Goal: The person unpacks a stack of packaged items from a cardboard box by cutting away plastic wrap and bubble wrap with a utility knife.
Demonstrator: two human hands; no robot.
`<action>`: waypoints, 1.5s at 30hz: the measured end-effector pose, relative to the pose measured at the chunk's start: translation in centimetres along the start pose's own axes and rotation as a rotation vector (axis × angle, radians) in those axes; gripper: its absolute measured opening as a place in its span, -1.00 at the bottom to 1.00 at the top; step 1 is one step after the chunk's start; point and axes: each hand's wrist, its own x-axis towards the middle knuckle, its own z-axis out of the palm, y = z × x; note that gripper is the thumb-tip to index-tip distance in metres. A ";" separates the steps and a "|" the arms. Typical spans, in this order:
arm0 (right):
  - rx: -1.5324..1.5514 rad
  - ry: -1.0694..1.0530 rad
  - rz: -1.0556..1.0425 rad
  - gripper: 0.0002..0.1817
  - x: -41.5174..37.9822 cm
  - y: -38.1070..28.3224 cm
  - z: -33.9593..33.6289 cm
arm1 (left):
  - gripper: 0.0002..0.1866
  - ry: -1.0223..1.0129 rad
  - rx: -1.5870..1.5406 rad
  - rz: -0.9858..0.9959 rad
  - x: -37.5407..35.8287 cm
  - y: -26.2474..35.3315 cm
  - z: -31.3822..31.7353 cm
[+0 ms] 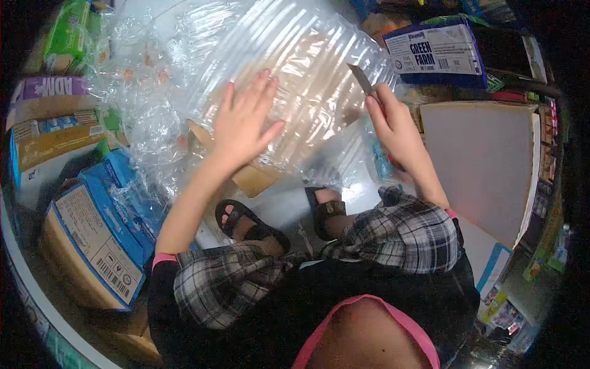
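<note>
My left hand (244,126) lies flat with its fingers spread on a sheet of clear, ribbed plastic wrap (289,74). Brown cardboard shows through the plastic, and a cardboard flap (255,179) sticks out below my wrist. In my right hand (393,120) is a knife (361,80), its broad dark blade pointing up and to the left over the right part of the wrap. My fingers hide most of its handle.
Crumpled clear plastic (150,111) spreads on the left. A blue-edged carton (92,240) and an ADM box (55,88) stand there too. To the right are a Green Farm carton (435,54) and a large grey-white board (479,166). My sandalled feet (249,224) are just below the wrap.
</note>
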 end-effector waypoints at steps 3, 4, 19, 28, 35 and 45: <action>0.016 0.022 -0.014 -0.81 0.7 -0.9 0.0 | -0.37 -0.040 -0.071 0.121 -0.9 2.4 1.1; 0.029 0.019 -0.037 -0.78 1.0 -0.9 0.3 | -0.37 -0.035 -0.074 0.119 -1.3 3.2 0.8; -0.009 -0.045 -0.101 -0.51 1.8 1.5 3.1 | -0.30 0.035 0.171 -0.019 -0.4 -1.3 -0.9; -0.308 -0.172 -0.154 -0.84 2.5 -2.2 3.3 | -0.26 0.057 0.080 -0.079 -0.4 -1.1 0.0; -0.526 -0.111 -0.210 -0.81 3.4 -1.6 5.5 | -0.25 0.082 0.103 -0.091 -0.3 -1.0 0.0; -0.516 -0.228 -0.154 -0.76 2.6 -1.8 4.5 | -0.23 0.056 0.091 -0.106 -0.4 -0.9 0.1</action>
